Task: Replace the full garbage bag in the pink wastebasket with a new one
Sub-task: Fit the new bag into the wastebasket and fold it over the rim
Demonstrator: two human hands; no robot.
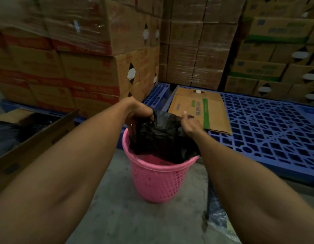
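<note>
A pink lattice wastebasket (158, 180) stands on the concrete floor in the middle of the view. A black garbage bag (163, 136) rises out of its far side, bunched above the rim. My left hand (139, 112) grips the bag's upper left edge. My right hand (190, 124) pinches the bag's upper right edge. Both arms reach forward over the basket. The near part of the basket's inside shows bare and dark red.
Stacked cardboard cartons (92, 55) wall the back and left. A blue plastic pallet (269, 131) lies right, with a flattened carton (200, 110) on it. An open cardboard box (29, 136) stands at left. Plastic sheeting (217, 213) lies on the floor at lower right.
</note>
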